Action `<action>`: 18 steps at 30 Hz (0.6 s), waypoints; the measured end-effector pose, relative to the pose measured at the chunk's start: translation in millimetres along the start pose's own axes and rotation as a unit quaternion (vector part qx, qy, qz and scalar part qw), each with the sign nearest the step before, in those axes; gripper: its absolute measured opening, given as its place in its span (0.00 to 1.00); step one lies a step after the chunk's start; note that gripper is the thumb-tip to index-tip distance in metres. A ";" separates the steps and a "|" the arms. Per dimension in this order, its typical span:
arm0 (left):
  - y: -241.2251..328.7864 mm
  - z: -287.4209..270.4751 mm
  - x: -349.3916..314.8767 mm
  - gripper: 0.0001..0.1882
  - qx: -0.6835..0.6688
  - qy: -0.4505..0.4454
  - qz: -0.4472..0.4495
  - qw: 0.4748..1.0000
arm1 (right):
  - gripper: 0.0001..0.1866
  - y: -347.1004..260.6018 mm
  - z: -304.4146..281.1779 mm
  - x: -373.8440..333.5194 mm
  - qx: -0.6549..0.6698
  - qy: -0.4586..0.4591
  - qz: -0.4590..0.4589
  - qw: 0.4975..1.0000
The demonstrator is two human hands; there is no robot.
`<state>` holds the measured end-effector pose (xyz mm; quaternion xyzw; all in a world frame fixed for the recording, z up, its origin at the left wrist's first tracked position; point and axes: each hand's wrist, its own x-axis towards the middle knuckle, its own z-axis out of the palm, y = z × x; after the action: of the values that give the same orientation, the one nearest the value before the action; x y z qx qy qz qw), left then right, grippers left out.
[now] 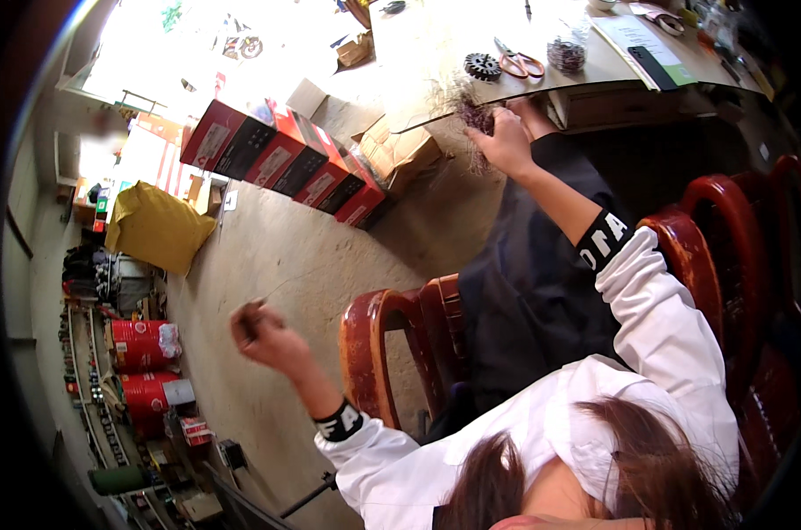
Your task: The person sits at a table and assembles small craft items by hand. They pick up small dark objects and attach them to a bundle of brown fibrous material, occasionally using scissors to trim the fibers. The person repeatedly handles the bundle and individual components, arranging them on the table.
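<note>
1. So the tangle of thin dark-reddish strands (476, 117) is right at the fingertips of the right hand (505, 146), by the near edge of the table (418, 95).
2. The right hand has its fingers closed in a pinch on it. The left hand (272, 340) is way out to the side, fingers curled and blurry; there's something dark there, but I can't tell what, or how tight the grip is.
3. What could go wrong, imo: loose ends poke out everywhere, so one hard tug could knot the bunch or snap a strand. A slack pinch might dump it on the floor, since part hangs past the edge.
4. Just beyond the right hand: orange-handled scissors (513, 64) and a black toothed wheel (483, 66). A strand could snag on either.
5. Containers: a clear bag or cup (566, 40) past the right hand, with dark stringy stuff in it. Between the hands, farther out, red-and-black boxes (286, 161); contents hidden. Beyond the left hand, a yellow sack (158, 231) and red drums (136, 346), insides not visible.
</note>
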<state>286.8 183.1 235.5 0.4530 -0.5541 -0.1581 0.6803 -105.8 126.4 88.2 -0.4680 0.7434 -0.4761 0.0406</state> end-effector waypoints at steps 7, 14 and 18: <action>-134.1 -137.8 81.2 0.12 0.076 0.118 -0.241 0.960 | 0.28 -10.3 -30.8 4.6 0.325 -0.024 0.167 0.930; -205.2 -165.7 70.0 0.14 0.343 0.044 -0.347 0.872 | 0.25 -17.4 -43.3 8.1 0.409 -0.046 0.090 0.907; -148.2 -95.3 53.6 0.21 0.371 -0.083 -0.255 0.889 | 0.22 -17.5 -40.8 6.8 0.379 -0.064 0.061 0.921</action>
<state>432.8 106.7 153.3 0.7834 -0.4919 -0.1463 0.3506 -118.8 146.8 126.1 -0.4006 0.5308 -0.6877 0.2912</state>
